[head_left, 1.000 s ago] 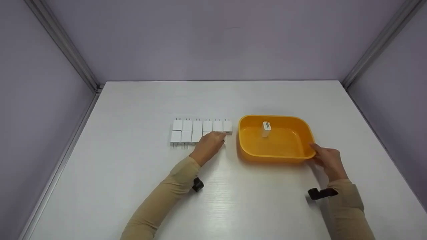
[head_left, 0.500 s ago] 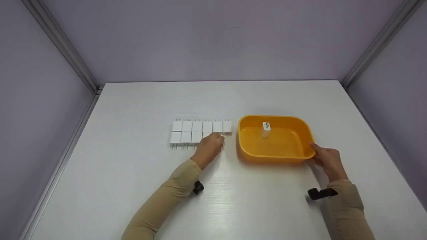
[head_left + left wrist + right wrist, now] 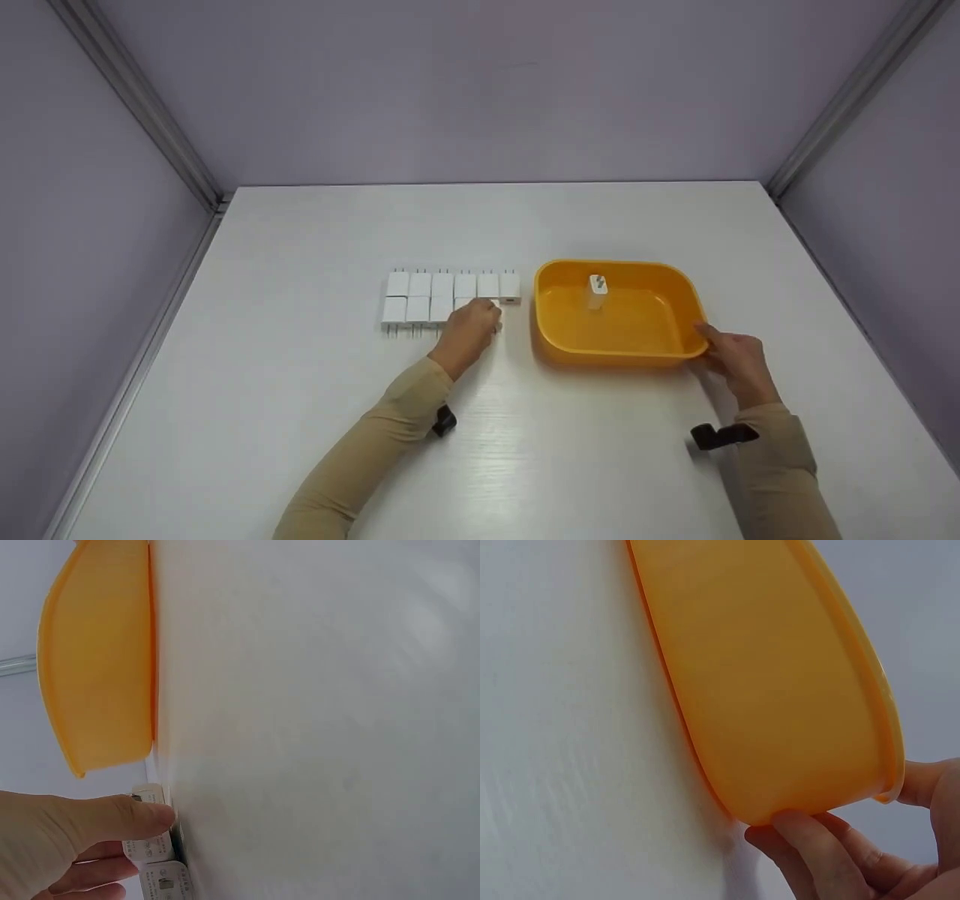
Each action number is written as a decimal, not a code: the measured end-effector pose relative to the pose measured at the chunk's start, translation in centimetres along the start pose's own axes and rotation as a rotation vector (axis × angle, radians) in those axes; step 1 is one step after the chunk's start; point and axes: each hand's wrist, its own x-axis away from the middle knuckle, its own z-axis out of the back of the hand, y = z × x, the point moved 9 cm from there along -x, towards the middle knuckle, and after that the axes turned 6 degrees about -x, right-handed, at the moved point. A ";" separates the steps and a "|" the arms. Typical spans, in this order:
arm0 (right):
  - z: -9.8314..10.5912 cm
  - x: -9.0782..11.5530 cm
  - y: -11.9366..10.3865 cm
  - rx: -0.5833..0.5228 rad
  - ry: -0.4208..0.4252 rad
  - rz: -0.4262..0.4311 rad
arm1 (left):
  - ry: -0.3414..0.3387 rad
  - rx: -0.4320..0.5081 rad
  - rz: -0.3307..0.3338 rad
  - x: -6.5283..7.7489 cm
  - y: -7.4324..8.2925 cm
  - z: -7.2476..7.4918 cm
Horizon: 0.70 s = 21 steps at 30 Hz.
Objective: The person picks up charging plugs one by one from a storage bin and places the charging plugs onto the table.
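White plug chargers (image 3: 418,309) lie side by side in two rows on the white table, their metal prongs pointing outward. At the right end of the near row, my left hand (image 3: 466,330) pinches a charger (image 3: 154,848) between thumb and fingers, hiding part of that row. In the left wrist view the thumb lies across this charger, and another charger (image 3: 166,881) sits beside it. My right hand (image 3: 739,362) grips the near right corner of a yellow plastic basin (image 3: 600,358), thumb at the rim and fingers against the outer wall. One charger (image 3: 597,292) stands upright inside the basin, prongs up.
The basin stands just right of the charger rows. Pale walls (image 3: 480,90) enclose the table (image 3: 480,225) at the back and both sides, with metal channels (image 3: 142,97) at the corners. A black wrist camera (image 3: 445,421) hangs below the left sleeve.
My left hand has shifted slightly left and toward me, its charger now closer in line with the near row. The right hand and the basin have stayed nearly still.
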 end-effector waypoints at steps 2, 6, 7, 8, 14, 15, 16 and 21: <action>0.0 0.0 0.0 0.008 -0.003 -0.001 | -0.016 -0.002 0.004 0.0 0.0 -0.1; 0.1 0.1 0.1 0.025 -0.008 0.001 | -0.046 -0.013 0.017 -0.2 -0.1 -0.3; 0.1 0.1 0.1 0.025 -0.009 0.002 | -0.053 -0.014 0.020 -0.2 -0.1 -0.4; 0.1 0.2 0.1 0.025 -0.010 0.003 | -0.059 -0.015 0.023 -0.2 -0.2 -0.4; 0.0 0.2 0.1 0.045 -0.011 -0.009 | -0.065 0.000 0.027 -0.3 -0.2 -0.4; 0.1 0.1 0.1 0.049 -0.010 -0.013 | -0.060 0.001 0.026 -0.3 -0.2 -0.3; 0.1 0.1 0.2 0.053 -0.009 -0.019 | -0.055 0.004 0.026 -0.3 -0.2 -0.3; 0.2 -0.1 0.2 0.023 -0.003 -0.018 | -0.044 0.026 0.032 -0.2 -0.2 0.0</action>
